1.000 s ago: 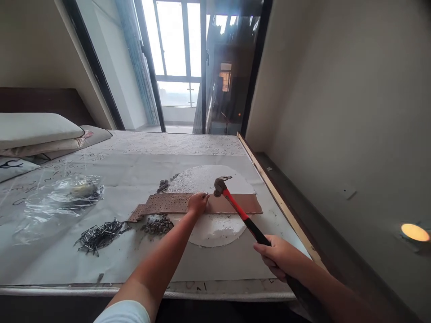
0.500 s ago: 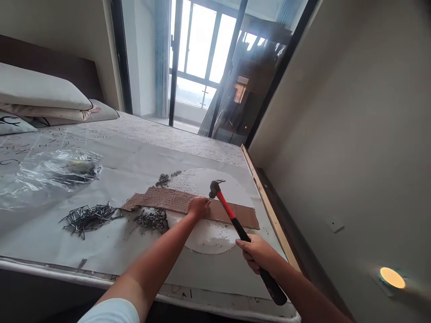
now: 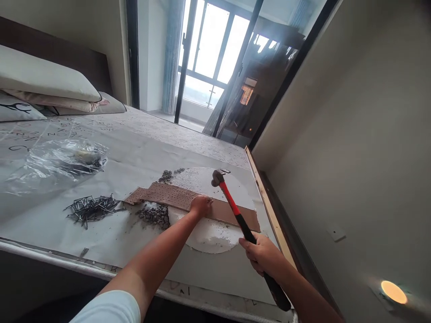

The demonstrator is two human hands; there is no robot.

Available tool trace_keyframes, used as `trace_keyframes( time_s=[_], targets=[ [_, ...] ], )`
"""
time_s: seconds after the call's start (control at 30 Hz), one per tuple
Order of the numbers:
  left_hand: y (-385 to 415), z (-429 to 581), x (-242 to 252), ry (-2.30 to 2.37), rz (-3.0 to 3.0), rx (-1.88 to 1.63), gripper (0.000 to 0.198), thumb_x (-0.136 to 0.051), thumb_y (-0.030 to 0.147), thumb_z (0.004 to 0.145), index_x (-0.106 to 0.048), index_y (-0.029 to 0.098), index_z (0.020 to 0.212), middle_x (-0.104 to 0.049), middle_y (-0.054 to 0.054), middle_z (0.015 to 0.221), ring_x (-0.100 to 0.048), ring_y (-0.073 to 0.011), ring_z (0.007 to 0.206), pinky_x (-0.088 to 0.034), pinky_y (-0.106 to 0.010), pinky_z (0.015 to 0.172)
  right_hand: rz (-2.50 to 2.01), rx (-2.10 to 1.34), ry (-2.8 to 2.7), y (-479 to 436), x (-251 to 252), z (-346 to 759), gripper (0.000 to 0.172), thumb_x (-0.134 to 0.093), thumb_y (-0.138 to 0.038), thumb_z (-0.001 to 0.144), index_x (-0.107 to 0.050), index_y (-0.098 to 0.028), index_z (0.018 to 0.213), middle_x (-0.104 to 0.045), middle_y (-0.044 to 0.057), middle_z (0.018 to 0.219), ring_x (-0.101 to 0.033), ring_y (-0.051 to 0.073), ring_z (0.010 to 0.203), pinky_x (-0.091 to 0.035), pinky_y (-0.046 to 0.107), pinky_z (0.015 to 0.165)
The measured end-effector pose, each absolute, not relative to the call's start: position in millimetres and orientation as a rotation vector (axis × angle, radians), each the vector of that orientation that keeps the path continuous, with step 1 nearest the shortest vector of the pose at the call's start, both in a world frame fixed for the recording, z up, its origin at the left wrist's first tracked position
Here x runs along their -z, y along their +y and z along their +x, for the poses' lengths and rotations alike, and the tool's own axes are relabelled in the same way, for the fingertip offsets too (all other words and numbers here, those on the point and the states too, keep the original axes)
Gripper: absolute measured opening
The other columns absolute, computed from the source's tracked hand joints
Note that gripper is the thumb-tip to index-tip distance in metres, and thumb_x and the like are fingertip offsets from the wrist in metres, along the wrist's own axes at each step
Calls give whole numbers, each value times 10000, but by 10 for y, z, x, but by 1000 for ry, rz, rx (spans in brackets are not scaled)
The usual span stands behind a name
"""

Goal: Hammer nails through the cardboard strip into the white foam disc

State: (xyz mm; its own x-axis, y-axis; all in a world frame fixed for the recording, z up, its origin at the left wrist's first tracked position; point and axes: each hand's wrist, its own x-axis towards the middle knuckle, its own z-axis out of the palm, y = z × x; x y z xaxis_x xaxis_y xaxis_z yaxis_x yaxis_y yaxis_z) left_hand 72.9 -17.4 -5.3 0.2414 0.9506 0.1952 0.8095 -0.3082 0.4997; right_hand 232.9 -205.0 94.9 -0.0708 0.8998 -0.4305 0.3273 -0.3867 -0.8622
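Observation:
My right hand [image 3: 261, 254] is wrapped round the black grip of a claw hammer [image 3: 230, 197] with a red upper shaft. Its head hangs in the air just beyond my left hand [image 3: 200, 206]. That hand rests on a brown board [image 3: 170, 195], with the fingertips pinched round what looks like a nail, mostly hidden. Many small holes or nail heads dot the board's left part, while its right part is smooth. Beneath the board lies a round white slab [image 3: 211, 238], partly covered. Left of the board sits a heap of loose nails [image 3: 92, 209].
Grey rubble [image 3: 155, 216] lies in front of the board, with a smaller clump [image 3: 165, 176] behind it. A crumpled clear plastic bag [image 3: 63, 161] is at left on the sheet-covered mattress. A wooden strip [image 3: 269, 206] runs along the right edge, near the wall. Pillows [image 3: 47, 74] are stacked far left.
The hammer head has risen slightly above the board. My left hand keeps its place on the board, and the camera view has shifted a little.

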Motion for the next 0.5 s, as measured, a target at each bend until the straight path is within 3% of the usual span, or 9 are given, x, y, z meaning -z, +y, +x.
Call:
trace_keyframes(
  time_s=[0.23,0.5],
  targets=[
    [-165,720,60,1664,2212,-637,300,-446,348,804,-701,191,823,-681,-92,859,-603,-204,815,-402,-280,689,-1858,-1550,-1272,-2065,-854,2251,278,-506,-394,773,-299,-221,707,-281,-135,372,-234,36,257,-235,178,261],
    [-177,715,36,1652,2293,-604,306,-429,334,808,-703,197,799,-684,-88,876,-601,-201,837,-404,-286,722,-1702,-1492,-1217,-2030,-848,2311,357,-542,-473,726,-281,-229,712,-273,-139,385,-221,35,260,-214,180,259]
  ],
)
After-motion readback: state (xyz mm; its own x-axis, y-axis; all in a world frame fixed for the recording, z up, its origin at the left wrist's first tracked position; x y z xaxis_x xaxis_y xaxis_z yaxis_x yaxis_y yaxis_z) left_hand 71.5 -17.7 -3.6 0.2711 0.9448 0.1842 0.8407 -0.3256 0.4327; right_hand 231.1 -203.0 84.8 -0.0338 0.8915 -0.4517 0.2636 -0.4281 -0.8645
